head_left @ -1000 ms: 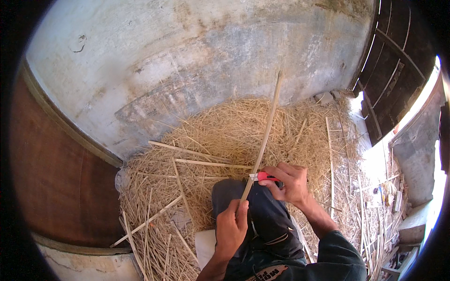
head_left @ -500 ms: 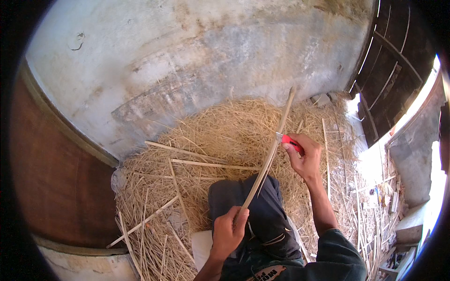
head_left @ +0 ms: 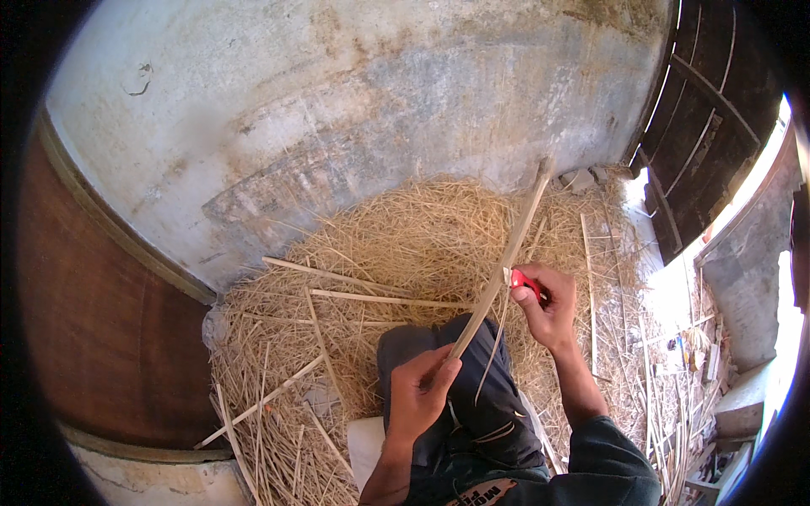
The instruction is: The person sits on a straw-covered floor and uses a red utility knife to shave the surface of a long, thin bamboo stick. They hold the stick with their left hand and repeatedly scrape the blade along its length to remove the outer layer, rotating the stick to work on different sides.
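My left hand (head_left: 419, 392) grips the near end of a long pale cane strip (head_left: 504, 255) that slants up and away over my knee (head_left: 430, 354). My right hand (head_left: 548, 305) holds a red-handled knife (head_left: 525, 284) with its blade against the strip about midway along it. A thin shaving (head_left: 491, 354) hangs down from the cut. Both hands are closed around what they hold.
A heap of straw-like shavings (head_left: 405, 244) covers the floor ahead, with several loose cane strips (head_left: 371, 297) lying on it. A stained concrete wall (head_left: 337, 110) stands behind. A brown panel (head_left: 93, 337) is on the left, a dark wooden door (head_left: 709, 126) at the right.
My right hand with the knife slid up along the strip away from me, then came partway back toward its middle. The strip tilted a little to the right. My left hand stayed put.
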Available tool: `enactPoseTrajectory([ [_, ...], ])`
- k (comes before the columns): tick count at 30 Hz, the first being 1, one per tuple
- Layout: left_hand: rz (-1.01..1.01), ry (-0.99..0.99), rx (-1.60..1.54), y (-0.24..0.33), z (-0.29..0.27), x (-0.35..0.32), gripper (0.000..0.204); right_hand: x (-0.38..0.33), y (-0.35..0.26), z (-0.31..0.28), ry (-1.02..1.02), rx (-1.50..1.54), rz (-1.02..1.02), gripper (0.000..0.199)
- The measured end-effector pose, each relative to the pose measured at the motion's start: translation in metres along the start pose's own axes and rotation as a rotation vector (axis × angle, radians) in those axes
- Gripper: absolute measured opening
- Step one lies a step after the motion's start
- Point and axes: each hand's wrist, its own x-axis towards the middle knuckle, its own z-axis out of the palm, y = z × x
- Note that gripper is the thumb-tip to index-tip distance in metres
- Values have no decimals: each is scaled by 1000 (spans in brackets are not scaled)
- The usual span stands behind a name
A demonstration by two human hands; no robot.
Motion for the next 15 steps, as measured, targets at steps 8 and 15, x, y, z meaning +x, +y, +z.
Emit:
enactPoseTrajectory([
  [8,162,100,275,6,6,-8,27,0,-4,0,93,-272,-168,24],
  [15,51,37,345,-2,0,-28,28,15,24,-14,251,-278,14,17],
])
